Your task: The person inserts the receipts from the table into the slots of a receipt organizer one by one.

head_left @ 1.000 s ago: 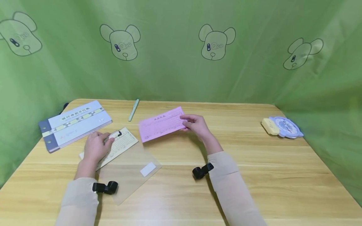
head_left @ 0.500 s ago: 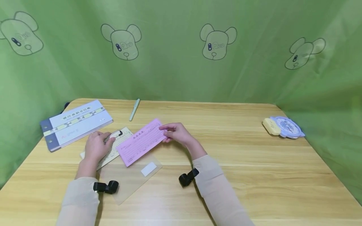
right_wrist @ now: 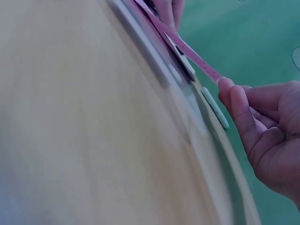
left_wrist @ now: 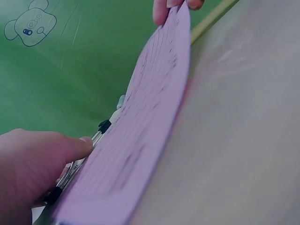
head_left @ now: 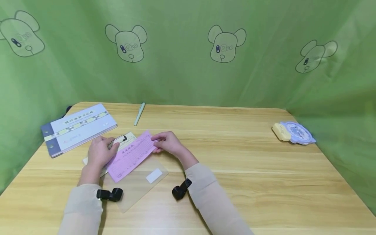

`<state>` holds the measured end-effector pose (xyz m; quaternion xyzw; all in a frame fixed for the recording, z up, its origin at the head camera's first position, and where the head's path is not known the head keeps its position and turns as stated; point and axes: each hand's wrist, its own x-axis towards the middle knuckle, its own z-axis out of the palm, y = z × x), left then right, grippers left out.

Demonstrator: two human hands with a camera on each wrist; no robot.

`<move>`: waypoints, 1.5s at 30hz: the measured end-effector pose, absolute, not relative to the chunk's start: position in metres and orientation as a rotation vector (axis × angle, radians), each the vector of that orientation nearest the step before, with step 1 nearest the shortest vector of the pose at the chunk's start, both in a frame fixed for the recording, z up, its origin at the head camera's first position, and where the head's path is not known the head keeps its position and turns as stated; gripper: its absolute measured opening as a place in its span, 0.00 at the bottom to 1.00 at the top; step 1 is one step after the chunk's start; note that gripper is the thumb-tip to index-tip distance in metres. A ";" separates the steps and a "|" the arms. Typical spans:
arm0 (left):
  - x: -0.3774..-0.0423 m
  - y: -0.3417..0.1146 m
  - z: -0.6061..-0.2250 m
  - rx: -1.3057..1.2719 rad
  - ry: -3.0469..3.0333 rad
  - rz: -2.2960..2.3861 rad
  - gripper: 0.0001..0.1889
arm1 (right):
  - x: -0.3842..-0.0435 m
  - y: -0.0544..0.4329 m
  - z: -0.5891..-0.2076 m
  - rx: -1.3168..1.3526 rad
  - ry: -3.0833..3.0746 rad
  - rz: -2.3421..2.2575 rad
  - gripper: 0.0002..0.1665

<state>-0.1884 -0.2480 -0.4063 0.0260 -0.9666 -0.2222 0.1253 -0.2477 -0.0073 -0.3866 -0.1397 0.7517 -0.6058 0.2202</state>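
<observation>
My left hand [head_left: 100,152] grips the metal clip [head_left: 119,139] with black ends, at the top of a cream printed form [head_left: 129,136]. Under the form lies a translucent sheet [head_left: 138,186] with a white label. My right hand [head_left: 168,144] pinches the right end of a pink printed slip [head_left: 130,156] between thumb and fingers. The slip slants over the cream form, its lower left end close to my left hand. Seen from the left wrist, the slip [left_wrist: 136,122] bows upward toward the right fingertips [left_wrist: 161,11], and the left thumb [left_wrist: 75,147] lies on the clip.
A blue-white account book [head_left: 80,129] lies at the far left of the wooden table [head_left: 249,169]. Behind the forms is a pale green pen [head_left: 139,114]. A yellow block [head_left: 281,132] and a blue round item [head_left: 299,132] sit at the right. Green curtain surrounds the back.
My right hand has brought the pink slip left and nearer, turning it to a steeper slant, from beside the cream form to over it. The left hand has stayed at the clip.
</observation>
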 end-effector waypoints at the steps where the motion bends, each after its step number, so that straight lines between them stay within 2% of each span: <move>1: -0.188 -0.248 -0.406 0.077 -2.818 -0.644 0.22 | -0.247 -0.010 -0.387 -0.381 2.068 -1.675 0.14; 18: -0.188 -0.248 -0.405 0.073 -2.831 -0.639 0.22 | -0.241 -0.037 -0.396 -0.208 1.942 -1.718 0.16; 29: -0.190 -0.247 -0.405 -0.071 -2.816 -0.496 0.18 | -0.242 -0.046 -0.395 -0.256 2.066 -1.662 0.13; 45: -0.193 -0.247 -0.407 -0.056 -2.817 -0.478 0.15 | -0.246 -0.064 -0.387 -0.215 2.102 -1.636 0.12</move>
